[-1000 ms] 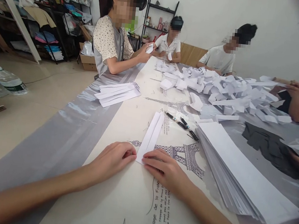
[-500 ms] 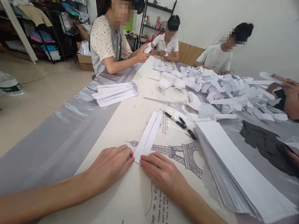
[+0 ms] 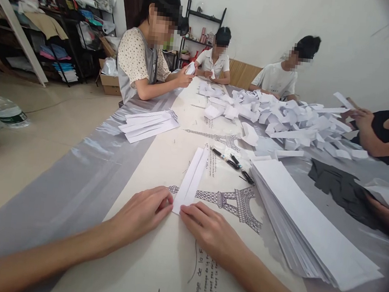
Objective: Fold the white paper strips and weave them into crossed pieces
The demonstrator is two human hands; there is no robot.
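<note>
A narrow strip of folded white paper (image 3: 191, 178) lies on the printed tablecloth in front of me, with a fold line running along its length. My left hand (image 3: 149, 208) is at the strip's near left corner, fingers curled and thumb and forefinger pinched together at its edge. At the near right edge, my right hand (image 3: 204, 222) has its fingertips pressed together on the paper. To the right of my right hand lies a thick fanned stack of white paper sheets (image 3: 314, 217). Several folded paper strips (image 3: 150, 124) rest farther off to the left.
Black pens (image 3: 232, 161) lie beyond my right hand. A large heap of folded white paper pieces (image 3: 269, 112) covers the far right of the table, near a crumpled black sheet (image 3: 342, 187). Several people sit around the table handling paper. A plastic bottle (image 3: 7, 109) stands at left.
My hands stay at the strip's near end, with the fingers shifting only slightly. The view has moved a little. At the far right, a co-worker's raised paper strip has tilted.
</note>
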